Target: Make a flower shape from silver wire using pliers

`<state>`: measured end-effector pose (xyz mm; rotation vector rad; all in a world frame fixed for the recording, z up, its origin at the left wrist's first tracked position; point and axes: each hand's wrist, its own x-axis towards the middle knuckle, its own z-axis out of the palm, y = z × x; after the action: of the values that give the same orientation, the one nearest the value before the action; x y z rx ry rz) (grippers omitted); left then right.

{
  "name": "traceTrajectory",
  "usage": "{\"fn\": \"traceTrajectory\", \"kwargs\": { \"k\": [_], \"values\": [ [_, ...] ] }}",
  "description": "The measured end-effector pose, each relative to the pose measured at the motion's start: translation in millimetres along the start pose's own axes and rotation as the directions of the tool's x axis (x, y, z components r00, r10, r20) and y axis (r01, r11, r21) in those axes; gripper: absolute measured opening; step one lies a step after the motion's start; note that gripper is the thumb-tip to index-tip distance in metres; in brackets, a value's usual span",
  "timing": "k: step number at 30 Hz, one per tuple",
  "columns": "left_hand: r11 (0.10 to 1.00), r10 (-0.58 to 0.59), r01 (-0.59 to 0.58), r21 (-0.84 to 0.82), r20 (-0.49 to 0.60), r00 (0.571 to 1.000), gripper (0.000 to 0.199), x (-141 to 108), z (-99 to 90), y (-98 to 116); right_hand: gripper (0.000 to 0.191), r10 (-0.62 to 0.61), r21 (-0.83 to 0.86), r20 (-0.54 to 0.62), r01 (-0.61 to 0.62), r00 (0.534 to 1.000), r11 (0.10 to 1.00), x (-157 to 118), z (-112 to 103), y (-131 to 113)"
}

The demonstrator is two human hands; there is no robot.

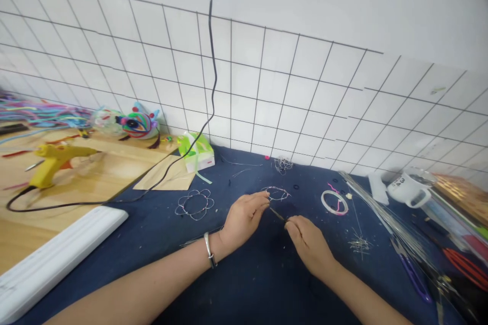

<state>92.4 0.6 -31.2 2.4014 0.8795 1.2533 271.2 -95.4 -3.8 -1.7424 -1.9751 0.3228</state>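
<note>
Grip of the left hand is closed at the fingertips on a thin wire ring, held just above the dark blue bench. The right hand has its fingers clamped on a slender metal tool, its tip beside the left fingertips. Left of both hands lies a flower-shaped wire piece, and on the right, a white ring with pink strands.
</note>
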Motion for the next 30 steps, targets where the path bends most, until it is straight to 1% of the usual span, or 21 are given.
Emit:
{"fn": "traceTrajectory", "kwargs": {
  "k": [4,13,18,22,26,30],
  "values": [
    [0.996,0.065,-0.067,0.051,0.028,0.997,0.02,-1.5,0.7,1.9,0.031,0.034,0.004,-0.025,-0.034,0.999,0.999,2.6,5.4,5.0],
    [0.967,0.172,-0.189,0.172,0.112,0.979,0.023,-0.4,-3.7,4.9,0.028,0.019,0.012,-0.047,-0.018,0.999,1.0,2.8,8.3,11.0],
    [0.956,0.17,-0.193,0.219,0.118,0.978,0.024,-0.5,-3.1,0.2,0.028,0.014,0.022,-0.063,-0.013,0.998,1.0,3.8,9.3,12.6],
    [0.948,0.162,-0.197,0.252,0.153,0.975,0.025,-0.8,-3.0,0.1,0.028,0.021,0.012,-0.058,-0.02,0.998,1.0,4.1,8.9,11.8],
    [0.924,0.197,-0.247,0.293,0.19,0.962,0.027,-1.5,-4.2,3.2,0.027,0.023,-0.014,-0.06,-0.024,0.998,1.0,3.9,8.6,9.8],
    [0.886,0.244,-0.32,0.334,0.251,0.937,0.032,-3.4,-4.5,5.3,0.028,0.025,-0.024,-0.061,-0.027,0.998,0.999,3.4,9.6,8.7]
  ]
}}
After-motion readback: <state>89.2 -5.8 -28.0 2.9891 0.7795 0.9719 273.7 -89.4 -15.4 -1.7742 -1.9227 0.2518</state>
